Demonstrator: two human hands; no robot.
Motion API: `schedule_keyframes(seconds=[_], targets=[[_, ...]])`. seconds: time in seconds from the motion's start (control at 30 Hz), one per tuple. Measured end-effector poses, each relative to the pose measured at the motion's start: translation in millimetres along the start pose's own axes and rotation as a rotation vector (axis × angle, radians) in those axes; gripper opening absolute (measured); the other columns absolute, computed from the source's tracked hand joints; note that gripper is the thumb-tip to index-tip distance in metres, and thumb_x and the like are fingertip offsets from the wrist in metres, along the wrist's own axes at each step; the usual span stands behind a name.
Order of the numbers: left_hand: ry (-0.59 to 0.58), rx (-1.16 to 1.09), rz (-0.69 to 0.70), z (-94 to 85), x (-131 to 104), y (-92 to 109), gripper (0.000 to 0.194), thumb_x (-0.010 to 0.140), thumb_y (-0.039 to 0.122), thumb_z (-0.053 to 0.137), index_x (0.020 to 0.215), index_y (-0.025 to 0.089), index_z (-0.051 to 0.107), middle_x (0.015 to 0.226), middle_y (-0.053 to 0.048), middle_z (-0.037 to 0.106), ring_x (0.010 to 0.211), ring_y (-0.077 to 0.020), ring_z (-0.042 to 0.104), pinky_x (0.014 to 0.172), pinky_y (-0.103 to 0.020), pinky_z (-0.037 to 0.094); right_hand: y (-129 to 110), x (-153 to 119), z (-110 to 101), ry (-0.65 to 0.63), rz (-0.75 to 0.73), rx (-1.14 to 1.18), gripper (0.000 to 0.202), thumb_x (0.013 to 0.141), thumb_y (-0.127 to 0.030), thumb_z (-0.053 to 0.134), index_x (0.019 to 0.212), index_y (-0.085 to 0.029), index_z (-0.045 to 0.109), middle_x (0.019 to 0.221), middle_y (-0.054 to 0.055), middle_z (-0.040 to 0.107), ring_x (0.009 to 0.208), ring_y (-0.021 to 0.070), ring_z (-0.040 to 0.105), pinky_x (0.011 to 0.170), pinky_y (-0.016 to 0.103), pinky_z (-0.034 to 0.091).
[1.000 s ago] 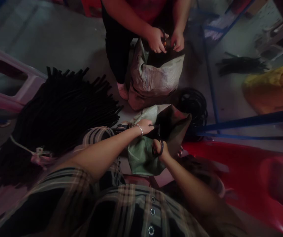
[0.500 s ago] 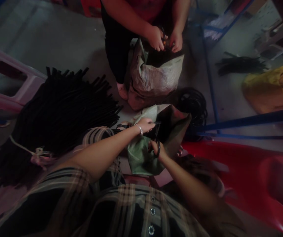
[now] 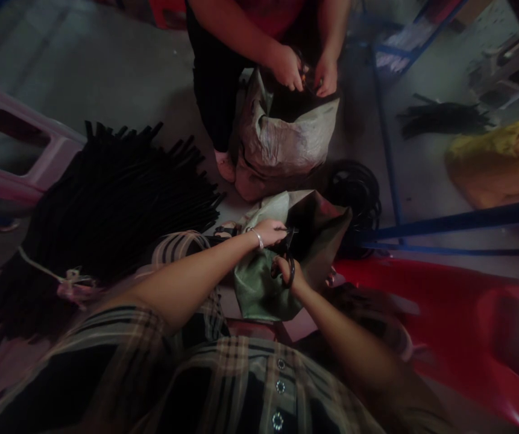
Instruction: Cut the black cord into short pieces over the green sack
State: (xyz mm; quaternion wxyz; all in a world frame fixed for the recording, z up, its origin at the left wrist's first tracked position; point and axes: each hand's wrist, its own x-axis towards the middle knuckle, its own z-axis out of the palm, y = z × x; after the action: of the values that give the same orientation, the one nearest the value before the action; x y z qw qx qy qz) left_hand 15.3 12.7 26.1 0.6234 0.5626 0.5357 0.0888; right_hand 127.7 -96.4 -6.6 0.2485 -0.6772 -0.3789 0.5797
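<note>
My left hand [image 3: 270, 232] is closed on a small dark piece [image 3: 292, 230] that sticks out past the fingertips; its kind is hard to make out in the dim light. Just below it, my right hand [image 3: 290, 271] grips a pair of black-handled scissors [image 3: 291, 272], with the blades pointing up toward that piece. Both hands are over the mouth of an open green sack [image 3: 259, 292] standing between my knees. The inside of the sack is too dark to see into.
Opposite, a person's hands [image 3: 307, 72] work with scissors above a pale sack [image 3: 289, 144]. At left lies a tied bundle of black strips [image 3: 119, 187] beside a pink stool [image 3: 55, 150]. A black coil [image 3: 354, 193], blue frame bars [image 3: 458, 226] and a red stool [image 3: 458, 313] are at right.
My left hand has dipped very slightly, and the dark piece sits a little lower and further right. My right hand stays nearly in place with the scissors.
</note>
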Motion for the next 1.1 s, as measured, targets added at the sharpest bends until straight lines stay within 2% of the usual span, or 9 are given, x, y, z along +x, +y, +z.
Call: schedule_keyframes(seconds=[0.5,0.6,0.7,0.83,1.1], targets=[[-0.015,0.005,0.006,2.2,2.3,-3.1,0.014,0.075,0.021,0.056,0.086,0.015,0.063,0.050,0.005,0.049,0.039,-0.0048,0.042,0.040,-0.015,0.032,5.5,-3.2,0.8,0.060,0.010,0.046,0.024,0.071,-0.033,0.047,0.057,-0.015,0.055,0.049,0.002,0.055,0.042,0.0130,0.053,0.041,0.021,0.038],[0.014,0.078,0.030,0.9,2.7,-4.1,0.017,0.074,0.022,0.054,0.086,0.015,0.065,0.051,0.004,0.051,0.043,-0.0061,0.045,0.044,-0.016,0.035,6.1,-2.8,1.5,0.062,0.018,0.061,0.023,0.071,-0.033,0.047,0.059,-0.015,0.055,0.050,0.002,0.055,0.041,0.0124,0.052,0.041,0.022,0.038],[0.042,0.228,0.112,-0.6,3.3,-5.1,0.019,0.073,0.023,0.053,0.083,0.016,0.068,0.054,0.003,0.056,0.051,-0.0082,0.049,0.051,-0.018,0.039,6.0,-1.8,1.3,0.051,0.023,0.034,0.022,0.071,-0.033,0.047,0.060,-0.015,0.056,0.050,0.002,0.056,0.043,0.0124,0.052,0.043,0.022,0.038],[0.016,0.420,0.198,-0.3,4.9,-7.2,0.022,0.071,0.025,0.054,0.085,0.018,0.070,0.066,0.002,0.063,0.062,-0.0105,0.052,0.061,-0.020,0.041,5.3,-0.4,0.0,0.053,0.053,-0.035,0.024,0.072,-0.033,0.047,0.059,-0.015,0.057,0.053,0.004,0.060,0.050,0.0131,0.055,0.049,0.021,0.040],[0.031,0.490,0.159,-0.7,4.3,-5.5,0.025,0.073,0.028,0.053,0.091,0.020,0.070,0.075,0.001,0.066,0.070,-0.0122,0.055,0.065,-0.020,0.042,-6.0,-5.6,-0.1,0.115,0.116,-0.014,0.018,0.067,-0.028,0.048,0.058,-0.016,0.056,0.050,0.001,0.055,0.045,0.0122,0.050,0.043,0.022,0.036]])
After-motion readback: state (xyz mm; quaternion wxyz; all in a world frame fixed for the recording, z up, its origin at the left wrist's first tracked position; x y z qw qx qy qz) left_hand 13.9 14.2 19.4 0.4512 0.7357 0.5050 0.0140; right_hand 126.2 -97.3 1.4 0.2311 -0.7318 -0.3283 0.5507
